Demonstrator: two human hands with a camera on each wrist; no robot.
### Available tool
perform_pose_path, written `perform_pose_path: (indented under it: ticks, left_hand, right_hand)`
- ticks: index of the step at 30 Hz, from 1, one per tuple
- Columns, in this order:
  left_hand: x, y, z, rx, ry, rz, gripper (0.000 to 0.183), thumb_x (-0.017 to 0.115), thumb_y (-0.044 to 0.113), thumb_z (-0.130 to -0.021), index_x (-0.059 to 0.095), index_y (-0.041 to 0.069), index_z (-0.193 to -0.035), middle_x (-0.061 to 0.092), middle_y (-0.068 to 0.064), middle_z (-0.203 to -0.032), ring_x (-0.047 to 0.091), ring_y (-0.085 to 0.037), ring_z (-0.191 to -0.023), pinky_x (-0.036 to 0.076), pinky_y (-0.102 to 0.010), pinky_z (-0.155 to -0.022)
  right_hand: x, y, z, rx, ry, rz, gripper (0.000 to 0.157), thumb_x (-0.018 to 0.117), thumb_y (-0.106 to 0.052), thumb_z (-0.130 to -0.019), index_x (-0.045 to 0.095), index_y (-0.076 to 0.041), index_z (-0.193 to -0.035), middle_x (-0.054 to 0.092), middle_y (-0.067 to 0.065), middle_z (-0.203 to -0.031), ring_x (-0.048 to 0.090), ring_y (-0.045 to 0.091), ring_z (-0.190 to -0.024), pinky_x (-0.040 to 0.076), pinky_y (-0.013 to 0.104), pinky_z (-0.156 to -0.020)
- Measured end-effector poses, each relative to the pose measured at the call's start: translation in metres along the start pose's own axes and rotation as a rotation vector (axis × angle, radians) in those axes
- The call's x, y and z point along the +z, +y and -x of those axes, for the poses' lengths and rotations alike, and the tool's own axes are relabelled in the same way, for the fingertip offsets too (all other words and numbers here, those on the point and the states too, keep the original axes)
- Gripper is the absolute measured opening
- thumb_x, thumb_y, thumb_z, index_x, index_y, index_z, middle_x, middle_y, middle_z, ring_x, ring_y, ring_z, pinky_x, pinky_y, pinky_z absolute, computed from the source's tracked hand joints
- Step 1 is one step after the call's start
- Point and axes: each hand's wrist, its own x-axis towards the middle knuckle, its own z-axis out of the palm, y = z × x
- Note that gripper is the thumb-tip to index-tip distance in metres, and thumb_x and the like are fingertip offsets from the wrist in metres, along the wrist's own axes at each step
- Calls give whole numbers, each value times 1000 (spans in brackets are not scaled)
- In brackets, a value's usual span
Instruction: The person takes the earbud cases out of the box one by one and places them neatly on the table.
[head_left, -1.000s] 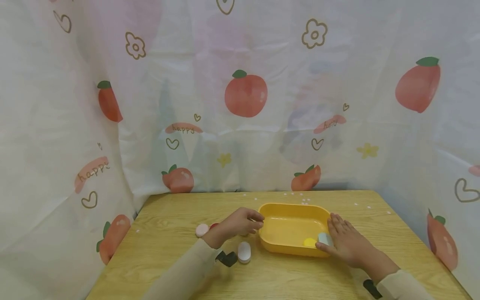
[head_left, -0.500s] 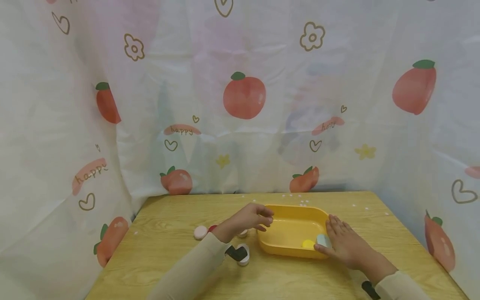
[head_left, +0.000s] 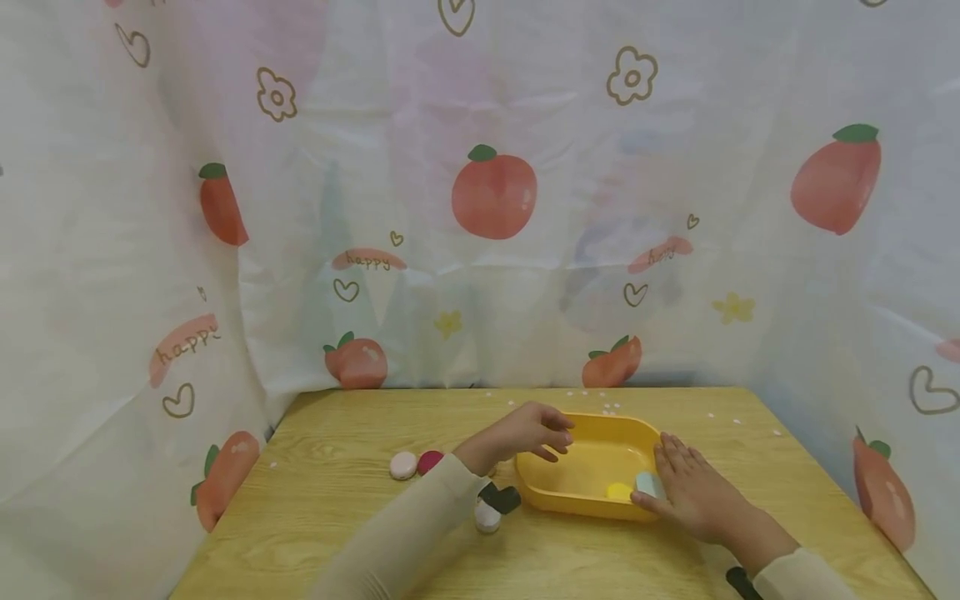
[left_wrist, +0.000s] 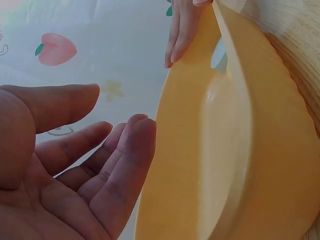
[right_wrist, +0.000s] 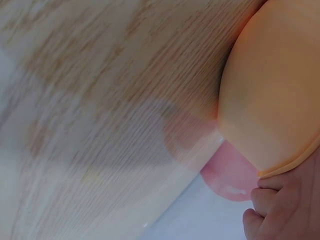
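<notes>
A yellow plastic tray [head_left: 585, 501] with rounded corners sits on the wooden table, holding a yellow round piece [head_left: 618, 492] and a pale blue piece [head_left: 647, 483] at its near right corner. My left hand [head_left: 528, 433] hovers over the tray's left end. In the left wrist view its fingers are loosely bent, thumb apart, with nothing between them. My right hand [head_left: 697, 492] rests along the tray's right rim with fingers extended, thumb beside the pale blue piece. In the right wrist view, the fingers [right_wrist: 265, 200] lie at the rim.
Left of the tray lie a pale pink macaron-like disc [head_left: 402, 466] and a dark red one [head_left: 430, 462], partly behind the left forearm. A white oval piece [head_left: 487, 518] is partly covered by the left wrist's black strap. Small white specks dot the table's back; a printed curtain [head_left: 495, 317] surrounds it.
My left hand has moved right, from the tray's left rim to over its inside, its forearm covering more of the white oval piece. My right hand has stayed on the right rim.
</notes>
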Motion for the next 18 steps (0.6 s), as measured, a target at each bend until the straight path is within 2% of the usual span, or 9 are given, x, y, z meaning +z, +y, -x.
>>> perform_pose_path:
  ticks: [11, 18]
  left_hand:
    - [22, 3, -8, -38, -14, -12, 34, 66, 6, -93, 60, -6, -124, 66, -4, -97, 67, -20, -84, 59, -35, -68]
    - [38, -1, -16, -45, -9, -36, 31, 68, 7, -91, 62, -6, -119, 66, -2, -93, 68, -21, -82, 59, -34, -64]
  right_hand:
    - [-2, 0, 1, 14, 0, -9, 94, 48, -61, -94, 33, 20, -139, 17, 37, -151, 15, 51, -139, 15, 65, -109]
    - [-1, -2, 2, 12, 10, 15, 93, 48, -62, -94, 36, 19, -138, 20, 37, -150, 18, 51, -139, 16, 64, -110]
